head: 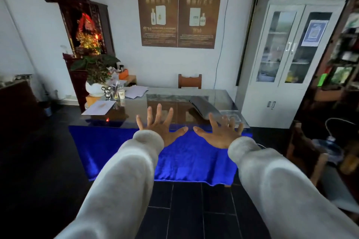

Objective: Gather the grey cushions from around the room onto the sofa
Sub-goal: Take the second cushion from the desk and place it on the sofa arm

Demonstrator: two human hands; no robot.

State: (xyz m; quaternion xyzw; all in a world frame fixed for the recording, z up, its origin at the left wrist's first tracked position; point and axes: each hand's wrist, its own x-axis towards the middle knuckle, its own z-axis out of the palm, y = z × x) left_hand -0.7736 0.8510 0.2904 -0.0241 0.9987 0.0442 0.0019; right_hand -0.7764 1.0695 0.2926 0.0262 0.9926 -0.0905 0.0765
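Note:
Both my arms, in pale grey fleece sleeves, reach forward at chest height. My left hand (159, 126) and my right hand (219, 132) are held out flat, fingers spread wide, holding nothing. They hover in front of a glass-topped table (136, 110) draped with a blue cloth (184, 159). A dark grey flat padded thing (206, 107), possibly a cushion, lies tilted on the table just beyond my right hand. A pale grey pad (338, 188) rests on a wooden chair at the lower right. No sofa shows clearly.
Papers (99, 107), a cup and a potted plant (97, 72) crowd the table's left end. A dark wooden shrine cabinet (85, 29) stands behind it. A white glass-door cabinet (287, 60) and dark shelves fill the right. A wooden chair (190, 81) stands behind the table. Dark tiled floor lies below.

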